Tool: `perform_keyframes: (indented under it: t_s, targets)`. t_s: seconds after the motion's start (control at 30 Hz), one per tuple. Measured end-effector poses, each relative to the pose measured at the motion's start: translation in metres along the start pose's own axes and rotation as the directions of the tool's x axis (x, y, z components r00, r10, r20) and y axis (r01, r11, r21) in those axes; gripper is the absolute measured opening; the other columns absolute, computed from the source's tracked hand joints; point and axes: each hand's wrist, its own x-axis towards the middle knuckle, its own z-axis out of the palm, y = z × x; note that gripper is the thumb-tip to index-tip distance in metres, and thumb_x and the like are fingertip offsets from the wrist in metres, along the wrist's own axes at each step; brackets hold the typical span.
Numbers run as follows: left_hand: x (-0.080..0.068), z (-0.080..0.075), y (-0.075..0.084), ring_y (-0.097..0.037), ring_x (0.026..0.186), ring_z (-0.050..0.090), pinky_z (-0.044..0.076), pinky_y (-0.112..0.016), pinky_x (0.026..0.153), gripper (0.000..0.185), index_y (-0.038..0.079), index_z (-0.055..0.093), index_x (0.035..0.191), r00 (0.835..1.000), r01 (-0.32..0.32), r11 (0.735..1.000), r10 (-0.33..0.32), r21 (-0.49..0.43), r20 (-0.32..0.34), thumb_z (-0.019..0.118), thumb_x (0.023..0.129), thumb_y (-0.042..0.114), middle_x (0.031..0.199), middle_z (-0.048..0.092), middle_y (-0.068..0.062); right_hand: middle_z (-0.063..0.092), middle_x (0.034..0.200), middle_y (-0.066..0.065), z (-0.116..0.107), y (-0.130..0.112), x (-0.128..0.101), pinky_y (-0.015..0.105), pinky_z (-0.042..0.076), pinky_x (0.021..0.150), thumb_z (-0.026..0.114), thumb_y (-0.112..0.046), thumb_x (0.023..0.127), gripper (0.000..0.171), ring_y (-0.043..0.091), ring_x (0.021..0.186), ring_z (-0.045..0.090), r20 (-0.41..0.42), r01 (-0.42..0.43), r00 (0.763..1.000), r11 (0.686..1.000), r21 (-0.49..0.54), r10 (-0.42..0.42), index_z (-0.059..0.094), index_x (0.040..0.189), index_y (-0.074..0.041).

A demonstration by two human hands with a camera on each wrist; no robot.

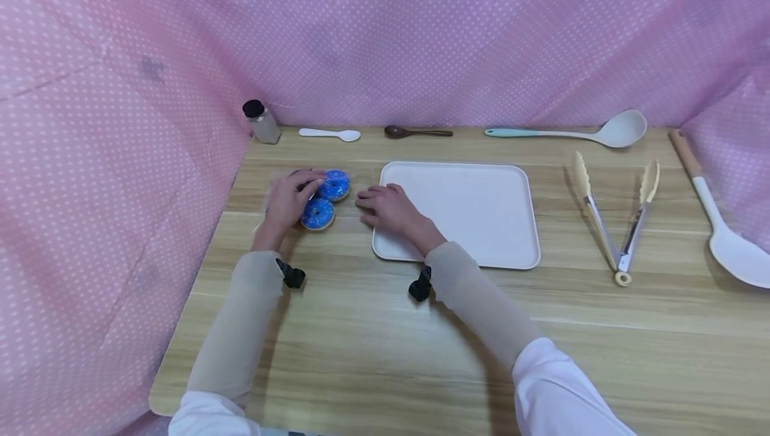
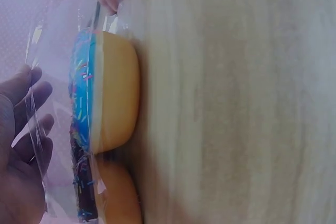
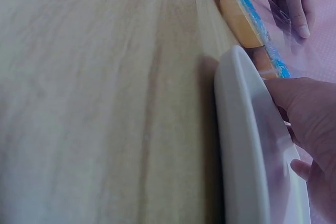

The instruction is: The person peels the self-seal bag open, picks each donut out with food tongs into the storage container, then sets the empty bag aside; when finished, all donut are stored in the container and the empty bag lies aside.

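Note:
Two blue-iced doughnuts with sprinkles, one [image 1: 335, 185] behind the other [image 1: 317, 214], lie in a clear plastic bag [image 2: 52, 40] on the wooden table [image 1: 373, 349]. My left hand [image 1: 295, 194] arches over the bag's left side, and its fingers [image 2: 26, 129] touch the film, loosely bent. Up close in the left wrist view the nearer doughnut [image 2: 113, 93] shows its yellow underside. My right hand [image 1: 381, 205] rests on the left edge of the white tray [image 1: 475, 215], fingers [image 3: 304, 114] loosely curled and pointing at the bag. It holds nothing.
Along the back wall stand a shaker jar [image 1: 261, 122], a white spoon [image 1: 331, 134], a brown spoon [image 1: 415, 132] and a ladle [image 1: 577, 132]. Tongs [image 1: 616, 222] and a white spatula [image 1: 722, 222] lie at the right. Pink cloth walls close in three sides.

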Motion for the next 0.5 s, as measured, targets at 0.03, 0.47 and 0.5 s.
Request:
perform_keyframes:
  t_s: [0.03,0.47,0.5]
  targets:
    - [0.0005,-0.0004,0.0003,-0.026,0.131,0.049,0.037,-0.044,0.111,0.026,0.011,0.072,0.111,1.000,0.000,1.000,0.000,-0.002,0.001,0.060,0.095,0.028,0.123,0.066,-0.007,0.049,0.144,-0.003,-0.0002,0.0000,-0.0002,0.051,0.027,0.112,0.056,-0.037,0.096,0.043,0.021,0.138,0.038,-0.002,0.002,1.000,1.000,0.001,-0.002,0.056,0.135,-0.021]
    - [0.0017,-0.0019,0.0005,-0.028,0.128,0.051,0.039,-0.046,0.109,0.027,0.012,0.072,0.111,1.000,-0.011,1.000,0.011,0.003,0.013,0.060,0.094,0.029,0.120,0.068,-0.008,0.048,0.145,0.000,-0.0006,-0.0006,-0.0018,0.051,0.028,0.113,0.055,-0.032,0.097,0.041,0.025,0.140,0.035,-0.021,0.015,1.000,0.998,0.067,-0.013,0.055,0.135,-0.019]
    - [0.0015,-0.0021,0.0001,-0.028,0.128,0.052,0.040,-0.046,0.109,0.027,0.012,0.072,0.111,1.000,-0.013,1.000,0.013,0.005,0.013,0.060,0.094,0.029,0.120,0.068,-0.008,0.048,0.145,0.001,-0.0008,-0.0006,-0.0023,0.050,0.028,0.114,0.055,-0.031,0.097,0.040,0.026,0.140,0.034,-0.033,0.020,0.999,0.997,0.078,-0.017,0.056,0.135,-0.019]
